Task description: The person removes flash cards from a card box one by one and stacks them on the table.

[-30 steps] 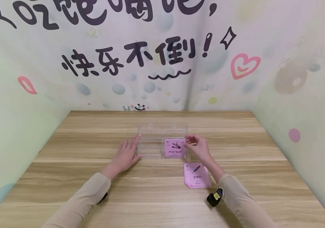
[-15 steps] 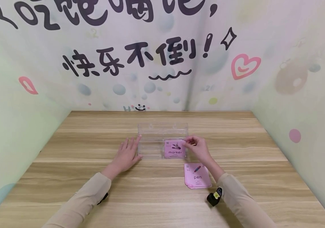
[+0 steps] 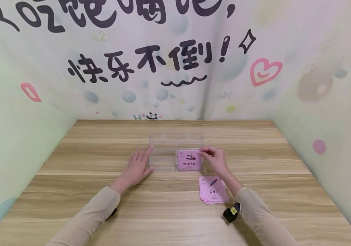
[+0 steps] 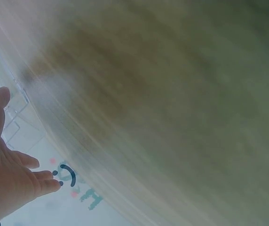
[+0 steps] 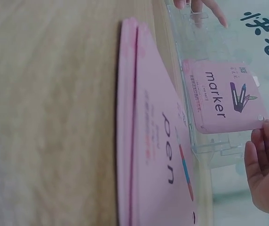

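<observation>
In the head view, the marker card (image 3: pixel 189 160) stands in the lower right pocket of the clear plastic card holder (image 3: pixel 163 159) on the bench (image 3: pixel 138 215). It lies just left of the fingers of the right hand (image 3: pixel 214 159), which pinch its upper right corner; this is the nearer hand. The card looks almost square, with no clear long axis. The left hand (image 3: pixel 136 166) lies with fingers spread, touching the holder's left edge. The pen card (image 3: pixel 213 190) tops a small stack on the near side of the holder, close to the right forearm.

In the left wrist view, the left fingers are extended beside the holder, gripping nothing.

In the right wrist view, thumb and fingertips meet at that one corner; the card's lower edge sits in the holder.
</observation>
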`<state>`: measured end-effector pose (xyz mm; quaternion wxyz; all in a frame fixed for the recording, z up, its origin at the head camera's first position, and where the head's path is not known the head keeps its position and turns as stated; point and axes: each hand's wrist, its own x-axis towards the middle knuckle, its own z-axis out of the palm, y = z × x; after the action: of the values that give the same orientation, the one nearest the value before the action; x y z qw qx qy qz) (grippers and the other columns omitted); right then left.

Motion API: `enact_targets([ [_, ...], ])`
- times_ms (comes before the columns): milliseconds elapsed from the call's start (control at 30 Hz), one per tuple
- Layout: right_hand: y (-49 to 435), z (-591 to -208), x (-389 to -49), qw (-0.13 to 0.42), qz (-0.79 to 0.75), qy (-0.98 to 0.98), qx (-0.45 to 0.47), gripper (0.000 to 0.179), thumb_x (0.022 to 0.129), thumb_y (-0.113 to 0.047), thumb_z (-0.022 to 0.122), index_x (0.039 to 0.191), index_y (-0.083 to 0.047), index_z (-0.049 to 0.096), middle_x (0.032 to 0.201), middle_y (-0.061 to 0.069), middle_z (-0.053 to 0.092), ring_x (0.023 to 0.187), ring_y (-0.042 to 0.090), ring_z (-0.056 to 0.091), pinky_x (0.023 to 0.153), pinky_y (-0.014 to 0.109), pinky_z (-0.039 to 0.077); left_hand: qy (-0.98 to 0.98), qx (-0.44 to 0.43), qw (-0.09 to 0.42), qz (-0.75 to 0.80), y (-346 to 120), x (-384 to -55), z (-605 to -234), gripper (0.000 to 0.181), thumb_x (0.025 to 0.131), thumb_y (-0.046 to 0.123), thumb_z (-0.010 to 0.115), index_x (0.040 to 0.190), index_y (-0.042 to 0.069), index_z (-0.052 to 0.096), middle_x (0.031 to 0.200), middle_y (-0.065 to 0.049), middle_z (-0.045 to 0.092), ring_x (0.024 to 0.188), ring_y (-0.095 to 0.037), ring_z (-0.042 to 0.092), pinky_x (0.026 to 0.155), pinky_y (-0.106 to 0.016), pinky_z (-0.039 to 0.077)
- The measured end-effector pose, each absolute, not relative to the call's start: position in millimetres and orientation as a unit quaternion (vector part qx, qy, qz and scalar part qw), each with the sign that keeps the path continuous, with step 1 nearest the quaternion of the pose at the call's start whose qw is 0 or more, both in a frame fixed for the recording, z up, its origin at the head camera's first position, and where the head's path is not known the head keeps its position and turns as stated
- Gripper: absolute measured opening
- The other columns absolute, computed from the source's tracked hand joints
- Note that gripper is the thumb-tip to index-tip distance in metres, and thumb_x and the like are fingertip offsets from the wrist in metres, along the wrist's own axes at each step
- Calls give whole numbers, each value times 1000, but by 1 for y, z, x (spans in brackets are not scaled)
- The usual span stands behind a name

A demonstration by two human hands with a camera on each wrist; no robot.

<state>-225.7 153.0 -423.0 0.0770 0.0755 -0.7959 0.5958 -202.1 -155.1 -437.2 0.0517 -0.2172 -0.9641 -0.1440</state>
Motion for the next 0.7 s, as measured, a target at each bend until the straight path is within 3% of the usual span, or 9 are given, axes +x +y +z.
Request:
enact_targets([
  [300,154,-423,-226,78,613,-784,67,17,82,-1,64,97,6,67,97,21,65,73,6,59,66,19,51,-964,-216,48,-150,-155,-201,-435,78,91,34,53,146,13,2,142,-32,22,128,-52,18,101,-62,17],
  [700,156,-420,-229,62,623,-778,51,18,84,-4,62,98,7,65,93,18,65,72,8,58,73,37,52,-964,-214,45,-149,-156,-202,-436,78,91,34,53,146,14,1,143,-31,21,129,-51,17,101,-62,17],
])
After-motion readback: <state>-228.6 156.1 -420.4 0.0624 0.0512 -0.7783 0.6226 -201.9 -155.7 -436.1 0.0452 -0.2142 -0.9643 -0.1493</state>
